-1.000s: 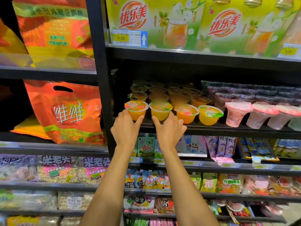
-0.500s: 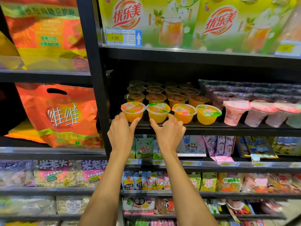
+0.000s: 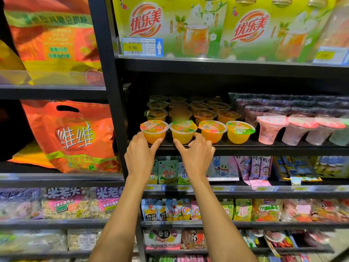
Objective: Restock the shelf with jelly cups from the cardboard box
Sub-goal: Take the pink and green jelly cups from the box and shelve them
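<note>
Clasping the leftmost jelly cup (image 3: 154, 131) is the left hand (image 3: 140, 155); the right hand (image 3: 196, 157) is clasping the next jelly cup (image 3: 182, 132). Both cups are standing at the front of the shelf (image 3: 264, 148).

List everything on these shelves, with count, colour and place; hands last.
Front-row jelly cups: four, orange-yellow, front edge of the black shelf.
Jelly cups behind: count unclear, orange, dim rows further back.
Pink cups: at least three, pink, right of the jelly cups.
Drink boxes: two, green-yellow, shelf above.
Price tag: one, blue and yellow, upper shelf edge.
Orange bags: two, orange, left bay, one above the other.
Snack pouches: many, mixed colours, lower shelves.
Left hand: one, fingers round the leftmost jelly cup.
Right hand: one, fingers round the second jelly cup.
</note>
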